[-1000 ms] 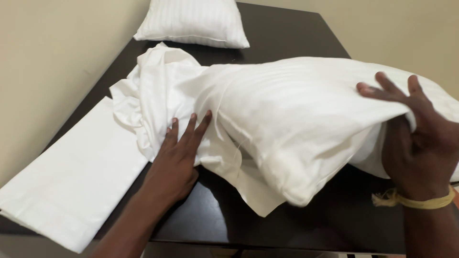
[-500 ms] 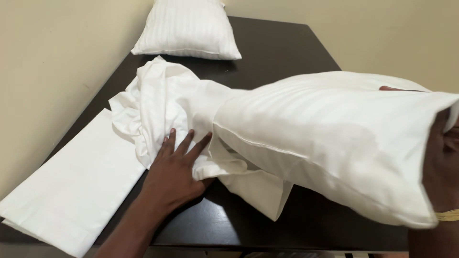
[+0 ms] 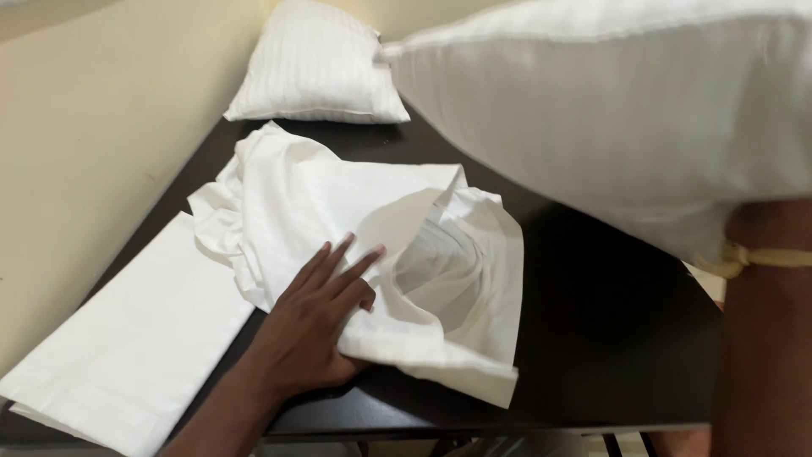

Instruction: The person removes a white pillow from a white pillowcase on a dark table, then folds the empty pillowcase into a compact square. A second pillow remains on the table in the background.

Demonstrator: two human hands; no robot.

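Head view: your left hand (image 3: 317, 326) lies flat with fingers spread on the crumpled white pillowcase (image 3: 372, 254) at centre frame, on the dark table (image 3: 609, 338). Your right hand is hidden behind the large white pillow (image 3: 626, 110) filling the upper right, so its grip cannot be told; only the forearm (image 3: 765, 338) shows below it.

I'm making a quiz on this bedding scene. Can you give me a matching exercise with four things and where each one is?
Things:
1. large pillow
2. small pillow
3. folded sheet
4. crumpled pillowcase

Places:
A. flat at the table's left edge
B. far end of the table
C. under the left hand
D. lifted above the table

Pairs: 1-D, 2-B, 3-A, 4-C
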